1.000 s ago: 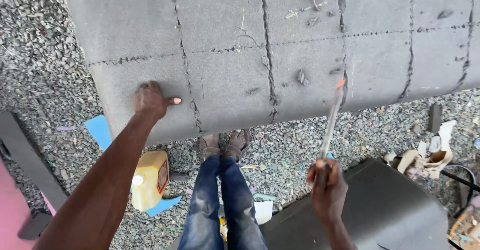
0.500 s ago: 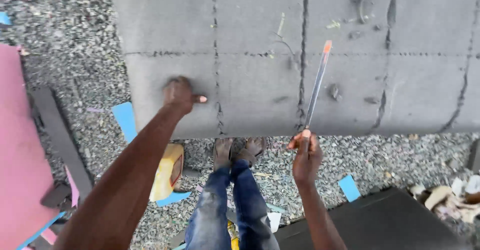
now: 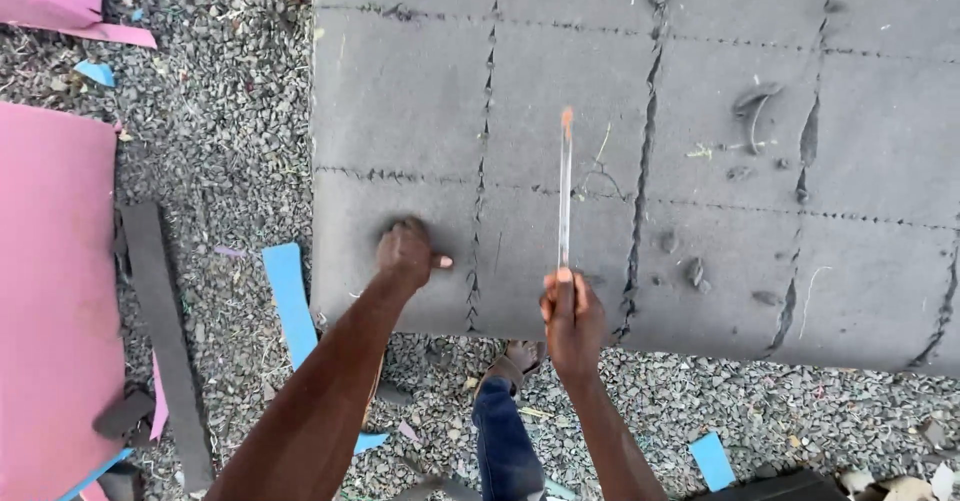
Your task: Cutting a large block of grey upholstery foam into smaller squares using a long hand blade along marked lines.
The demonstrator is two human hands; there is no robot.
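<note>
The right hand (image 3: 573,321) is closed around the near end of a long thin metal needle with an orange tip (image 3: 565,191), which points away over the grey quilted foam panel (image 3: 700,81). The left hand (image 3: 405,251) presses with curled fingers on the panel near its front left corner, thumb extended. The panel lies on grey gravel ground (image 3: 220,111).

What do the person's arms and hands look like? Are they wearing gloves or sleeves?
No gloves and no sleeves show. Both arms are bare as far as the picture reaches, and the left hand and right hand are bare too. No watch, ring or bracelet is visible. Lower down, blue jeans cover a leg.
</note>
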